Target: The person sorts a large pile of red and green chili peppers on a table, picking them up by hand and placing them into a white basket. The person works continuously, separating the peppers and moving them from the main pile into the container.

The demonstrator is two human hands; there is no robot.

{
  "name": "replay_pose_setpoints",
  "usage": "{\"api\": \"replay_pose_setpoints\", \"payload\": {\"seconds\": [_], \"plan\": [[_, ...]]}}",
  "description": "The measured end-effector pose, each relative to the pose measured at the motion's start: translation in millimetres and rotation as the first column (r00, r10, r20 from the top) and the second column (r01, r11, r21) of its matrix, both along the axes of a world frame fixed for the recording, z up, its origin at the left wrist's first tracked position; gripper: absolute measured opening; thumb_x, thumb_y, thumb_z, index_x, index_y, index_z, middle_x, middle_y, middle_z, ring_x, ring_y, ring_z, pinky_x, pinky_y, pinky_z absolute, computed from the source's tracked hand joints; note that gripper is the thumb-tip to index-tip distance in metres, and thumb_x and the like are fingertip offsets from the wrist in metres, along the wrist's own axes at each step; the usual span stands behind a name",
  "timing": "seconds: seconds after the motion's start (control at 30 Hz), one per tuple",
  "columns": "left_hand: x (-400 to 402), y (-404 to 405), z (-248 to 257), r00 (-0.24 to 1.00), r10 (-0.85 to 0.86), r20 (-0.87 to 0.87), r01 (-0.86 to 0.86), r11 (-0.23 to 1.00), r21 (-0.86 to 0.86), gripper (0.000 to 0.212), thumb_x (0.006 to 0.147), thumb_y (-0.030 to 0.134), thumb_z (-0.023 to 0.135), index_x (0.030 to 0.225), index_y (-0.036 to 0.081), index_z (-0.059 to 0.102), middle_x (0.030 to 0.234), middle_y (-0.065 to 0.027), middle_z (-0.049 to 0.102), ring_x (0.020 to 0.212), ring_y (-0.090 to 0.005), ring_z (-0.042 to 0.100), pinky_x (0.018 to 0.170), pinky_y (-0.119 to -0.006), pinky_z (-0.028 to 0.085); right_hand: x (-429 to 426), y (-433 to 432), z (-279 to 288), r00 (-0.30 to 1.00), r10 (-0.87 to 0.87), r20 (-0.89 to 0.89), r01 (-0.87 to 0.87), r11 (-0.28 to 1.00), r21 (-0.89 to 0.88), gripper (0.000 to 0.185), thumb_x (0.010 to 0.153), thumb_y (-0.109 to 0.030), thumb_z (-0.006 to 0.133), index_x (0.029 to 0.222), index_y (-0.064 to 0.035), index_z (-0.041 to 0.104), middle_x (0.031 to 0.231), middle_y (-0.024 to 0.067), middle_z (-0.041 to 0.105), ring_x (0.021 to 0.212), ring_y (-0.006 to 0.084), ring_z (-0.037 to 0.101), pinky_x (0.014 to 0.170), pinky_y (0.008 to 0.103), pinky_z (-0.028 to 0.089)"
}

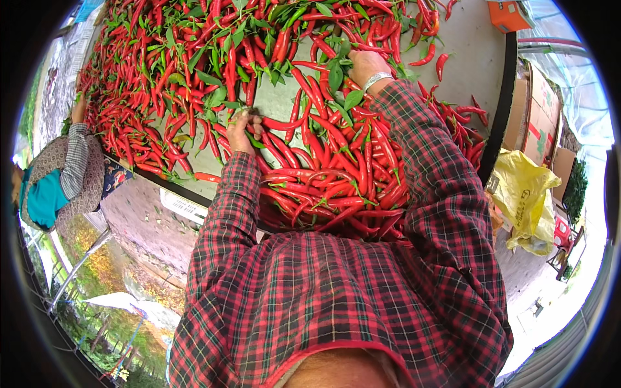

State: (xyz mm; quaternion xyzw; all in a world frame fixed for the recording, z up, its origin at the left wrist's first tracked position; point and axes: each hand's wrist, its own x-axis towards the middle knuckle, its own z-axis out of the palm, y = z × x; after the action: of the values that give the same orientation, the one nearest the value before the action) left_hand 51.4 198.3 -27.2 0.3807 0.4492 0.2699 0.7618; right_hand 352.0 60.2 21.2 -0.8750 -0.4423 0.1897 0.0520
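Note:
Red chili peppers lie heaped on a pale work table, piled thickest against my body. My left hand is at the left edge of the near heap, its fingers curled by a red pepper and a green stem; whether it grips them I cannot tell. Farther off and to the right, my right hand is closed round a leafy green pepper sprig at its stem end, over the peppers. Green leaves and several green peppers are mixed into the large far heap.
At the far left a co-worker reaches to the heap's edge. The table's dark rim curves along the right. Beyond it are cardboard boxes, a yellow plastic bag and, at the table's far corner, an orange box.

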Motion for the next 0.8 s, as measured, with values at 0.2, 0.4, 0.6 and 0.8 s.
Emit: {"api": "replay_pose_setpoints", "payload": {"seconds": [0.2,0.4,0.6,0.8], "plan": [[0,0,-1,1.000,-0.020,0.004,0.020,1.000,0.007,0.022,0.088,0.021,0.054,0.092,0.000,0.055,0.070,-0.0118,0.060,0.047,-0.0153,0.049,0.039,-0.025,0.036,-27,-20,-22,0.995,0.095,0.029,-0.096,0.993,0.061,0.016,0.080,-0.016,0.055,0.090,-0.0075,0.064,0.086,0.0164,0.064,0.084,0.0342,0.062,0.071,0.0452,0.050],[-1,-1,0,1.000,-0.017,0.000,0.017,1.000,0.019,0.024,0.087,0.021,0.055,0.096,-0.001,0.055,0.072,-0.0122,0.060,0.048,-0.0149,0.049,0.040,-0.025,0.036,2,-85,23,0.437,-0.247,-0.865,0.701,0.696,0.156,0.025,0.085,-0.023,0.059,0.103,-0.0065,0.062,0.075,0.0003,0.060,0.059,0.0075,0.052,0.052,0.0252,0.043],[0,-2,0,0.999,-0.028,-0.047,0.029,0.999,0.026,0.029,0.087,0.024,0.052,0.099,-0.002,0.054,0.073,-0.0115,0.059,0.049,-0.0146,0.048,0.040,-0.025,0.036,82,-135,-15,0.805,-0.362,-0.469,0.543,0.768,0.339,0.028,0.082,-0.024,0.061,0.099,-0.0014,0.060,0.079,0.0096,0.064,0.071,0.0219,0.061,0.062,0.0339,0.048],[-2,-1,-1,1.000,-0.018,-0.023,0.018,1.000,0.015,0.025,0.087,0.022,0.053,0.096,-0.001,0.054,0.073,-0.0118,0.059,0.049,-0.0148,0.048,0.040,-0.024,0.036,67,-108,-31,0.960,-0.251,0.119,0.251,0.968,0.022,0.035,0.076,-0.032,0.065,0.096,-0.0034,0.060,0.089,0.0212,0.063,0.089,0.0383,0.059,0.079,0.0448,0.046]]}}
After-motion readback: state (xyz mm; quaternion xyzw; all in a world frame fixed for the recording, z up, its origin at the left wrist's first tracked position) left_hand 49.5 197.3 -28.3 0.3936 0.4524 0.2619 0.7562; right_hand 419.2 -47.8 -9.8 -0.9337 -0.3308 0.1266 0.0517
